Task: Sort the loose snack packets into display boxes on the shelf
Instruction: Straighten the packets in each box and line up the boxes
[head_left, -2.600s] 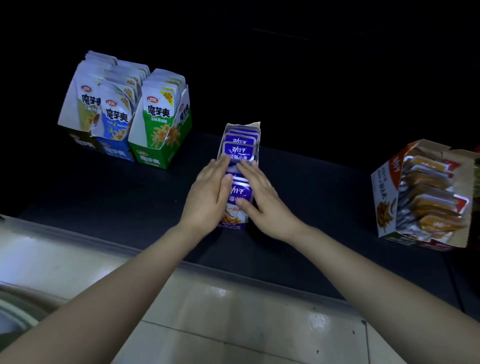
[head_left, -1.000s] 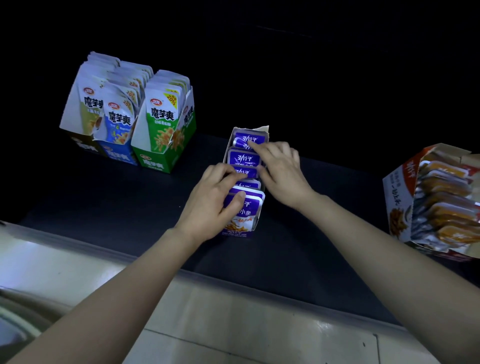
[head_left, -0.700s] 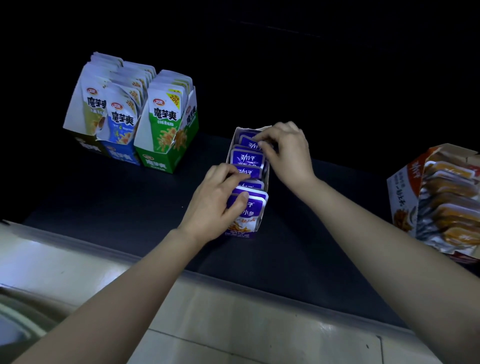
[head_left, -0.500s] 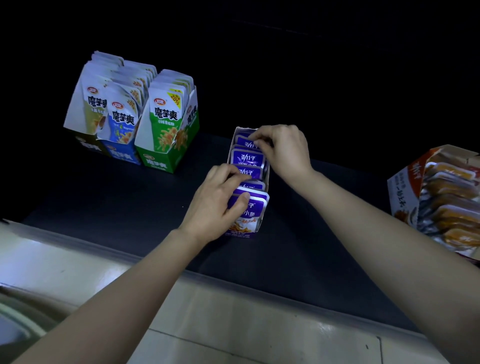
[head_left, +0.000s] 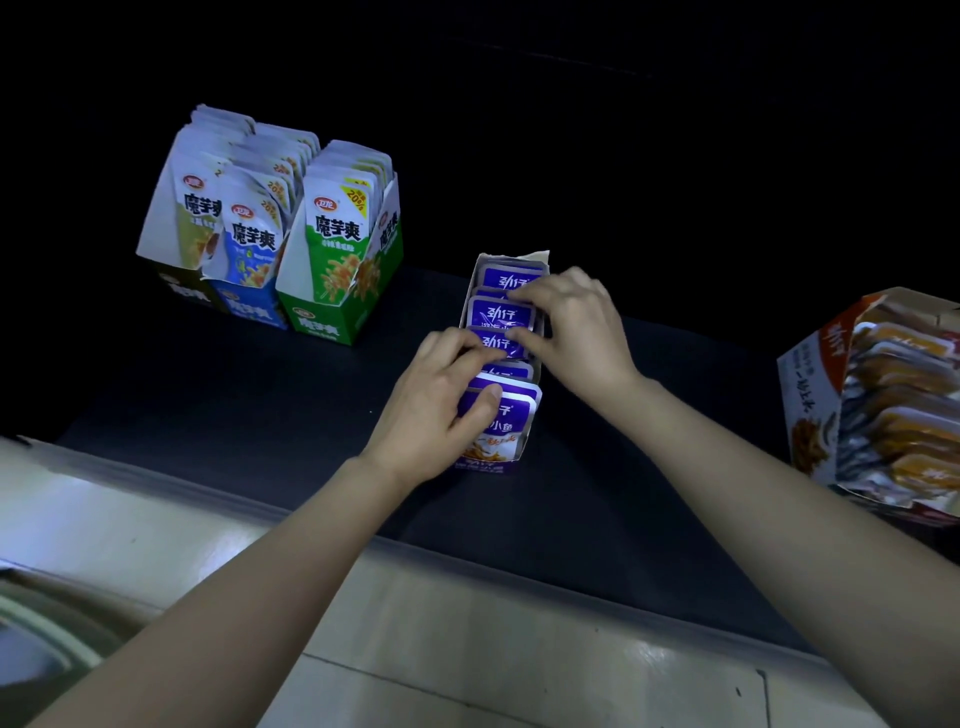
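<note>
A narrow purple display box (head_left: 491, 464) stands on the dark shelf (head_left: 270, 410), filled with a row of several purple snack packets (head_left: 501, 314). My left hand (head_left: 439, 405) rests on the box's left side, its thumb pressed on the front packet and its fingers on the middle ones. My right hand (head_left: 576, 325) reaches from the right, with its fingertips pinching the tops of the middle and rear packets. Parts of the packets are hidden under both hands.
Three display boxes of white pouches stand at the back left: olive (head_left: 179, 228), blue (head_left: 252, 260) and green (head_left: 340, 260). An orange-and-white box of orange packets (head_left: 878, 405) sits at the right edge. A pale shelf lip (head_left: 467, 623) runs along the front.
My right hand has slid from the rear packets toward the middle of the row, closer to my left hand. My left hand has stayed on the front packets.
</note>
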